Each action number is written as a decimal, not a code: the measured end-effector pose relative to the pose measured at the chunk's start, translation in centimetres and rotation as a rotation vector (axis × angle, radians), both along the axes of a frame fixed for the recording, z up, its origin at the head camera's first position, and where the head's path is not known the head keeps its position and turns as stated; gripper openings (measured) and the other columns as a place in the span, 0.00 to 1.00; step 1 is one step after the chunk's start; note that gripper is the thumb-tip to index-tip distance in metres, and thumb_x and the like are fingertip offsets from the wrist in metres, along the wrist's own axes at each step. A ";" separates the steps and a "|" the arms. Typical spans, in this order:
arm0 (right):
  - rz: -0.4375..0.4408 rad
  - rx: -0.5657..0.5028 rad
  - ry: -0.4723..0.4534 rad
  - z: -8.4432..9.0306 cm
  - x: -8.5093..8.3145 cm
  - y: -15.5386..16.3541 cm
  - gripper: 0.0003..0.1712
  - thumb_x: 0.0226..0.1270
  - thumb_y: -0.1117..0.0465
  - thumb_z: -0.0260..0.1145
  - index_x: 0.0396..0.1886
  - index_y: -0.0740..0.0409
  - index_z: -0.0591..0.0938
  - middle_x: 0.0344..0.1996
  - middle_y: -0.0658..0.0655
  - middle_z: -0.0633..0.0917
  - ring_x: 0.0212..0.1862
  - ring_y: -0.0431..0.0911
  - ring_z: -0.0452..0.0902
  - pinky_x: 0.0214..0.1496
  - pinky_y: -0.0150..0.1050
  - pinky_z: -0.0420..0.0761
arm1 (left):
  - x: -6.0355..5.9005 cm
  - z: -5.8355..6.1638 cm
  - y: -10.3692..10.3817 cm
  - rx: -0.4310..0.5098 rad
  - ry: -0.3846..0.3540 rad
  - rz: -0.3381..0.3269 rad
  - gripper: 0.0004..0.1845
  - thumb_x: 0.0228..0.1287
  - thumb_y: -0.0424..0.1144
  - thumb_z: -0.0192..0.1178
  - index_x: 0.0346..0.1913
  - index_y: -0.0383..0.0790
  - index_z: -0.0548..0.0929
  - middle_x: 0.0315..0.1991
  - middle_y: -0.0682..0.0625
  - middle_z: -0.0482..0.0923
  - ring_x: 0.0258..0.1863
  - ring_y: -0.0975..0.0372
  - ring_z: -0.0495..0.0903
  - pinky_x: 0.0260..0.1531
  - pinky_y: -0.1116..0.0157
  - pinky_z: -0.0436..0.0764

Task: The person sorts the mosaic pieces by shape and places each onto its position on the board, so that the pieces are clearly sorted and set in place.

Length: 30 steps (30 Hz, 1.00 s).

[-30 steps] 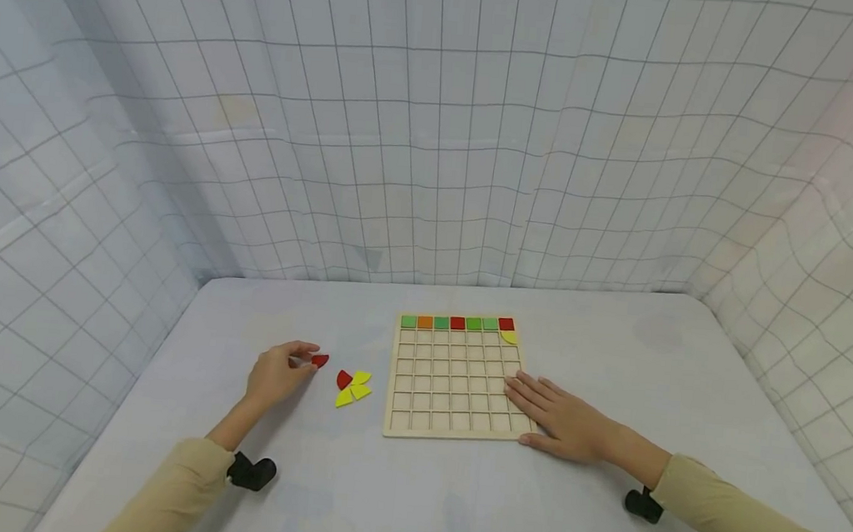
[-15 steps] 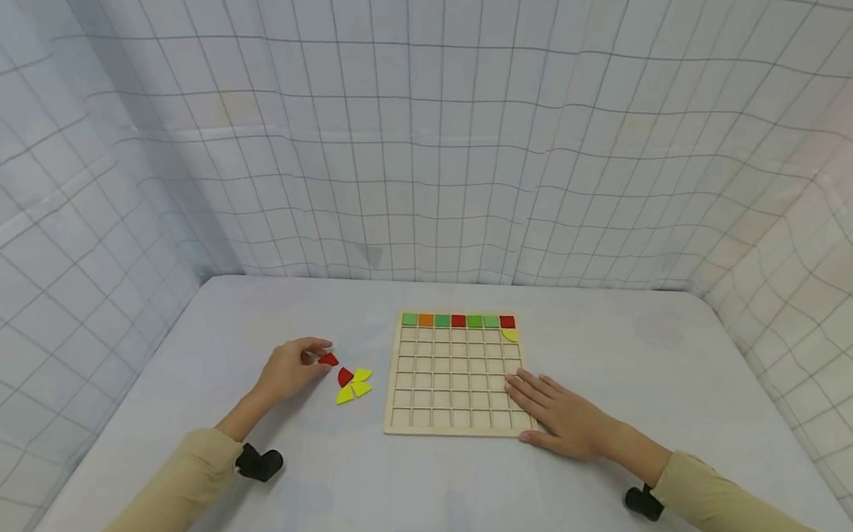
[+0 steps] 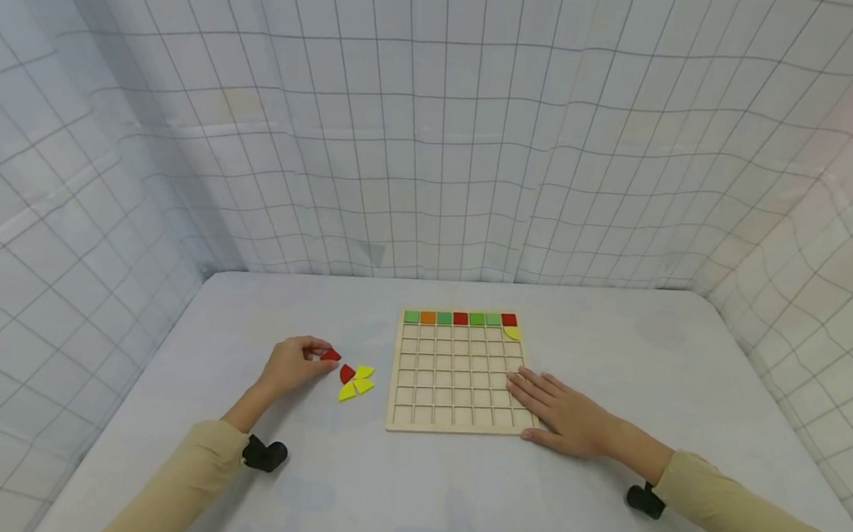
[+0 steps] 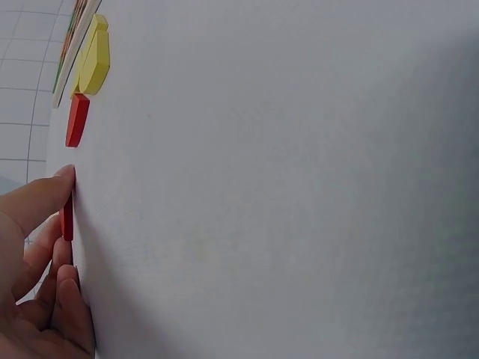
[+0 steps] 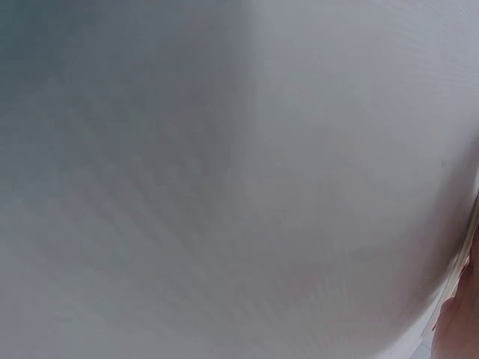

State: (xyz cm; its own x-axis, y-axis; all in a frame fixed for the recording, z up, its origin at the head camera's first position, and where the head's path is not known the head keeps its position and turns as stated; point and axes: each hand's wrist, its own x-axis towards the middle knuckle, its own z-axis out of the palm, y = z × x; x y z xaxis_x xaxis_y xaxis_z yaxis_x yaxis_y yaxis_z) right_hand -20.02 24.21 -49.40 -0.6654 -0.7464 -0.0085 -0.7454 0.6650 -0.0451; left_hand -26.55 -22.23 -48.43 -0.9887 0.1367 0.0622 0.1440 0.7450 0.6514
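Observation:
My left hand (image 3: 289, 366) pinches a red quarter-round tile (image 3: 331, 355) between thumb and fingers, low over the table. In the left wrist view this tile (image 4: 67, 218) shows edge-on, partly covered by the fingers. Just to its right lies a second red tile (image 3: 347, 374), touching or nearly touching a small cluster of yellow quarter-round tiles (image 3: 363, 385). My right hand (image 3: 568, 417) lies flat with straight fingers over the right edge of a wooden grid board (image 3: 425, 377). Only a sliver of the right hand (image 5: 458, 321) enters the right wrist view.
Along the board's top row sit several square tiles (image 3: 461, 319) in green, orange and red. A yellow quarter-round tile (image 3: 513, 333) lies in the cell under the rightmost red square. White cloth (image 3: 393, 497) covers the table, and a grid-patterned curtain (image 3: 437, 133) surrounds it.
My left hand has moved a little right with the red tile, closer to the other loose tiles, and the tile has turned. My right hand stays on the board.

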 end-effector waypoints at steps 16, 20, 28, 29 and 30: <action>0.014 -0.021 0.033 0.1 -0.3 0.1 0.42 0.73 0.37 0.46 0.76 0.59 0.55 0.76 0.58 0.56 0.76 0.55 0.49 0.72 0.28 0.22 | -0.4 0.2 0.1 -0.056 0.037 -0.018 0.17 0.56 0.39 0.69 0.46 0.30 0.85 0.36 0.40 0.84 0.29 0.59 0.70 0.28 0.68 0.66; 0.018 -0.029 0.043 0.0 -0.2 0.1 0.42 0.73 0.38 0.47 0.76 0.59 0.55 0.76 0.58 0.56 0.76 0.55 0.50 0.73 0.28 0.22 | -0.4 0.3 0.1 -0.065 0.040 -0.011 0.17 0.56 0.40 0.69 0.46 0.31 0.85 0.35 0.41 0.84 0.28 0.59 0.71 0.27 0.68 0.67; 0.018 -0.026 0.040 0.0 0.1 0.1 0.41 0.74 0.39 0.47 0.76 0.58 0.55 0.76 0.58 0.56 0.76 0.55 0.50 0.76 0.32 0.29 | -0.2 0.3 0.4 -0.039 0.056 0.024 0.19 0.56 0.43 0.70 0.46 0.33 0.86 0.34 0.42 0.86 0.28 0.59 0.76 0.27 0.69 0.71; 0.014 -0.027 0.035 0.1 0.1 0.1 0.41 0.73 0.38 0.47 0.76 0.58 0.55 0.76 0.57 0.56 0.76 0.55 0.50 0.76 0.33 0.29 | -0.2 0.4 0.5 -0.035 0.062 0.028 0.19 0.55 0.43 0.70 0.46 0.33 0.86 0.33 0.42 0.86 0.28 0.59 0.76 0.27 0.69 0.71; 0.014 -0.026 0.036 0.1 0.1 0.1 0.41 0.74 0.38 0.47 0.76 0.58 0.55 0.76 0.57 0.56 0.76 0.55 0.50 0.76 0.33 0.29 | -0.3 0.4 0.6 -0.032 0.067 0.029 0.20 0.55 0.44 0.70 0.46 0.33 0.86 0.33 0.42 0.86 0.29 0.58 0.76 0.27 0.68 0.71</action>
State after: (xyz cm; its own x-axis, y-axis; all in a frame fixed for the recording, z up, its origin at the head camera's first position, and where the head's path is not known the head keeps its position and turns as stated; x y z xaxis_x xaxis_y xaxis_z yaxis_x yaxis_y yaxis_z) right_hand -19.93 24.26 -49.34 -0.6546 -0.7552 0.0349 -0.7560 0.6537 -0.0351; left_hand -26.82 -21.59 -47.98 -0.9859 0.1114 0.1247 0.1650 0.7696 0.6169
